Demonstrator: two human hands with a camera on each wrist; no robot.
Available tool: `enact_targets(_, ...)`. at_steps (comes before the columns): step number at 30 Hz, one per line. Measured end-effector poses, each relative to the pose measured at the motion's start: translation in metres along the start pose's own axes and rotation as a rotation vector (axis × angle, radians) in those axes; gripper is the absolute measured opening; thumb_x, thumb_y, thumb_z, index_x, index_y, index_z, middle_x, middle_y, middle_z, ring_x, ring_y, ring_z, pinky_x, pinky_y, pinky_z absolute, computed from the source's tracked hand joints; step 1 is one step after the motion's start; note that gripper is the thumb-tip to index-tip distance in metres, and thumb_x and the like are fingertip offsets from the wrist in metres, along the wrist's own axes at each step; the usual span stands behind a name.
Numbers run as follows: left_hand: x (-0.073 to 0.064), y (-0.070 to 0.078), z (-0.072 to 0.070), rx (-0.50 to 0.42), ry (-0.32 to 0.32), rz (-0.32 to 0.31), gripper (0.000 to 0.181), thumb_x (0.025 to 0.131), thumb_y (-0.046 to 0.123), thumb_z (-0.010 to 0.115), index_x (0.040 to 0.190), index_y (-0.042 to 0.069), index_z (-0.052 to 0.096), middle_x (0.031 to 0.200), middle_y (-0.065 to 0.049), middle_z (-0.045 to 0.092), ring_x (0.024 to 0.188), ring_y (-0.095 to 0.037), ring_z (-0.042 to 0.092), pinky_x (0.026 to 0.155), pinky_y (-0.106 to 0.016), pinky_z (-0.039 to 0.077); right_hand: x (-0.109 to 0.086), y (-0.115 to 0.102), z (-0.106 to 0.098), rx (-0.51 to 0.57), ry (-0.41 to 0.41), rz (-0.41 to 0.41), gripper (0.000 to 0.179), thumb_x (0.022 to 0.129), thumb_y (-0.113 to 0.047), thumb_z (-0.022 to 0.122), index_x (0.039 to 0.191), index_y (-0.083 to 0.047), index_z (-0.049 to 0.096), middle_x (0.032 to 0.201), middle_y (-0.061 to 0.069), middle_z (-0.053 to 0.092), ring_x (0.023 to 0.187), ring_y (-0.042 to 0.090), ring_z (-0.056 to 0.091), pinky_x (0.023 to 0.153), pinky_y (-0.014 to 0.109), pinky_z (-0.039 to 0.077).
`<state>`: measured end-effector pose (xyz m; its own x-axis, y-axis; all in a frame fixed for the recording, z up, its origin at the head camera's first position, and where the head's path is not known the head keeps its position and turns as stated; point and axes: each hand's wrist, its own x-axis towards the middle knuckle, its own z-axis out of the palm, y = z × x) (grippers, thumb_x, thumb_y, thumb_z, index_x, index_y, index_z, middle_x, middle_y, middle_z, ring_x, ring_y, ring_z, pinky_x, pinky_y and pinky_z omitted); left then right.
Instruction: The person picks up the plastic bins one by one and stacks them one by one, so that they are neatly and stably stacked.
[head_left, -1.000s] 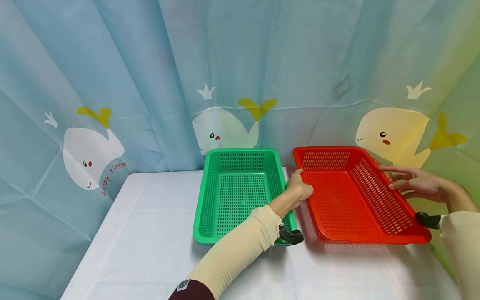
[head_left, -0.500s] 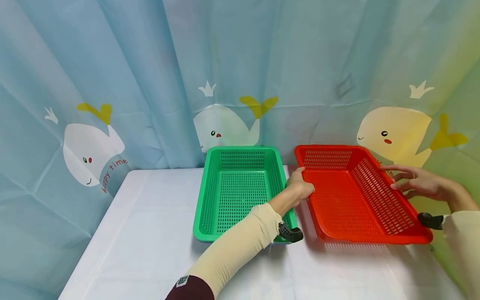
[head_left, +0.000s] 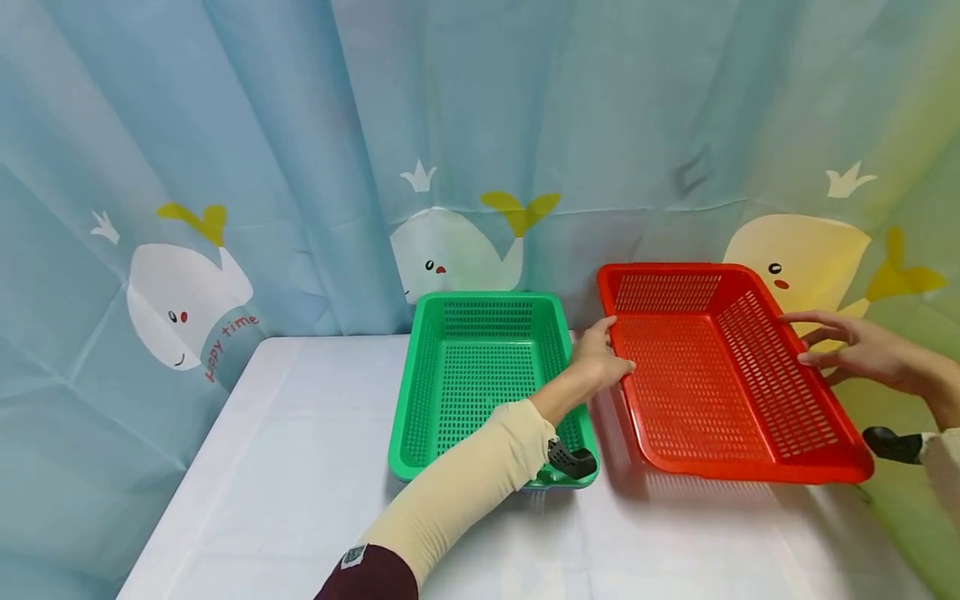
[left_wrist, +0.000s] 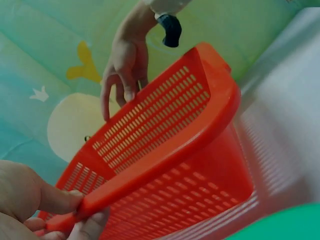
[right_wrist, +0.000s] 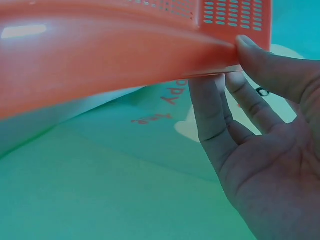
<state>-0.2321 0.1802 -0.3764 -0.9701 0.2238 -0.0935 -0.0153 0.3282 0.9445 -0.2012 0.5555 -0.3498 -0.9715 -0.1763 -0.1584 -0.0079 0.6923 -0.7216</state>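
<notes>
A red perforated plastic basket (head_left: 682,392) hangs between both hands on the right side of the head view, its far end tipped up and a shadow below it. My left hand (head_left: 597,358) grips the left rim; the left wrist view shows thumb and fingers pinching that rim (left_wrist: 135,172). On the opposite side my right hand (head_left: 870,350) holds the right rim, thumb on top and fingers (right_wrist: 207,110) beneath in the right wrist view. Nothing lies inside the red basket. Under my left forearm stands a green perforated basket (head_left: 405,392), its near right part partly covered by the sleeve.
A white-covered table (head_left: 300,475) carries the green basket and stretches to the left and front. Behind it hangs a blue curtain (head_left: 465,108) with whale prints, turning green at the right. A black wrist mount (head_left: 573,460) sits close over the green basket's near right corner.
The far end of the red basket has risen and the basket has shifted slightly right, both hands moving with it. The green basket stays in place.
</notes>
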Motion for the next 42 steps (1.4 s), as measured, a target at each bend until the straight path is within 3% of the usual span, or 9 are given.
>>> enact_targets(2,-0.001,0.002,-0.004,0.003,-0.010,0.027,0.080,0.085,0.000,0.083,0.154,0.023,0.049,0.129,-0.003,0.062,0.085,-0.015,0.061,0.067,-0.026,0.056,-0.004,-0.006,0.000,-0.033,0.041,0.002,0.061,0.101,-0.003,0.064,0.143,-0.042,0.044,0.116,0.013,0.060,0.082,0.024,0.070,0.067,0.043,0.063)
enact_targets(5,-0.002,0.005,-0.012,0.007,-0.024,0.066,0.079,0.085,0.002,0.084,0.153,0.024,0.049,0.123,0.000,0.061,0.085,-0.010,0.056,0.061,-0.023,0.053,-0.008,-0.016,-0.001,-0.080,0.092,-0.007,0.063,0.100,-0.004,0.065,0.141,-0.046,0.042,0.116,0.018,0.060,0.079,0.021,0.070,0.064,0.041,0.063)
enact_targets(12,-0.006,0.014,-0.032,-0.069,-0.106,0.168,0.080,0.087,-0.001,0.081,0.155,0.022,0.047,0.126,-0.001,0.059,0.065,-0.023,0.069,0.059,-0.026,0.058,-0.022,-0.037,-0.006,-0.183,0.168,-0.015,0.067,0.101,-0.014,0.067,0.153,-0.040,0.033,0.119,0.029,0.057,0.077,0.018,0.069,0.065,0.038,0.063)
enact_targets(15,-0.008,0.021,-0.041,-0.120,-0.144,0.210,0.080,0.087,-0.003,0.080,0.155,0.021,0.046,0.126,-0.002,0.058,0.066,-0.020,0.071,0.059,-0.027,0.059,-0.028,-0.043,-0.009,-0.178,0.215,-0.014,0.072,0.100,-0.014,0.067,0.157,-0.040,0.030,0.111,0.007,0.063,0.075,0.017,0.069,0.063,0.037,0.062)
enact_targets(19,-0.012,0.030,-0.054,-0.157,-0.181,0.263,0.081,0.087,-0.003,0.080,0.157,0.020,0.044,0.129,-0.003,0.056,0.066,-0.016,0.071,0.059,-0.028,0.060,-0.030,-0.044,-0.016,-0.153,0.294,-0.048,0.075,0.101,-0.011,0.066,0.161,-0.038,0.029,0.095,-0.026,0.055,0.073,0.010,0.067,0.058,0.034,0.060)
enact_targets(25,-0.016,0.038,-0.065,-0.143,-0.202,0.303,0.083,0.088,-0.001,0.079,0.158,0.020,0.042,0.131,-0.003,0.055,0.066,-0.016,0.072,0.060,-0.029,0.061,-0.035,-0.051,-0.018,-0.093,0.362,-0.110,0.074,0.103,-0.003,0.061,0.162,-0.034,0.030,0.094,-0.026,0.057,0.071,0.005,0.066,0.053,0.032,0.057)
enact_targets(33,-0.016,0.040,-0.067,-0.118,-0.199,0.274,0.082,0.088,-0.001,0.079,0.158,0.023,0.042,0.127,-0.001,0.056,0.064,-0.017,0.071,0.059,-0.030,0.061,-0.038,-0.056,-0.015,-0.077,0.349,-0.106,0.074,0.103,-0.003,0.060,0.163,-0.032,0.029,0.096,-0.025,0.056,0.074,0.004,0.065,0.054,0.031,0.057)
enact_targets(42,-0.015,0.042,-0.068,-0.103,-0.196,0.292,0.082,0.089,-0.001,0.078,0.158,0.022,0.041,0.126,-0.001,0.056,0.063,-0.017,0.072,0.060,-0.031,0.061,-0.036,-0.057,-0.016,-0.077,0.340,-0.104,0.073,0.104,-0.005,0.059,0.164,-0.031,0.027,0.097,-0.027,0.055,0.071,0.007,0.067,0.054,0.031,0.057)
